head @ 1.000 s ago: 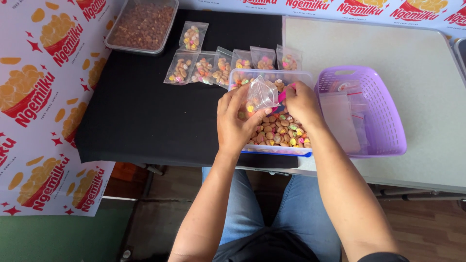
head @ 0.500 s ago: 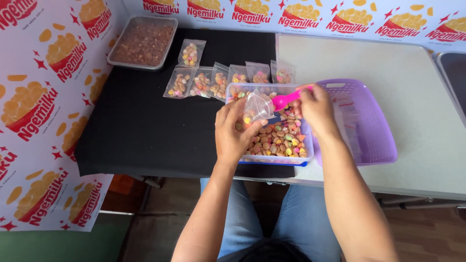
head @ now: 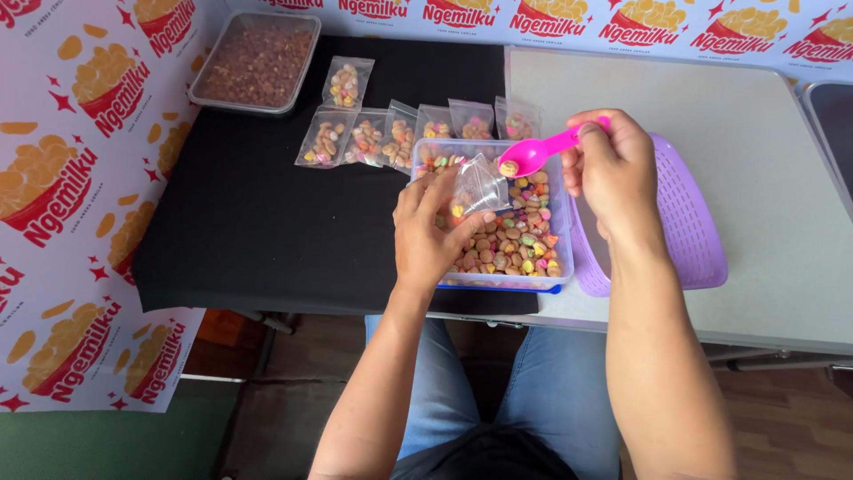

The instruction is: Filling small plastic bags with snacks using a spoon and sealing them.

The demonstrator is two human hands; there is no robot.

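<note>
My left hand [head: 431, 229] holds a small clear plastic bag [head: 478, 184] open over a clear tub [head: 558, 233] of colourful snack pieces. A few pieces lie in the bag's bottom. My right hand [head: 611, 169] grips the handle of a pink spoon [head: 538, 151], raised above the tub. The spoon's bowl carries a few pieces and sits right at the bag's mouth.
Several filled small bags [head: 369, 138] lie in a row on the black cloth [head: 240, 213] behind the tub. A tray of brown snacks [head: 256, 62] stands at the back left. A purple basket [head: 689, 231] sits right of the tub on the grey table [head: 764, 160].
My right hand has lifted the pink spoon out of the tub and up to the bag's mouth. The left hand keeps the bag open in the same spot.
</note>
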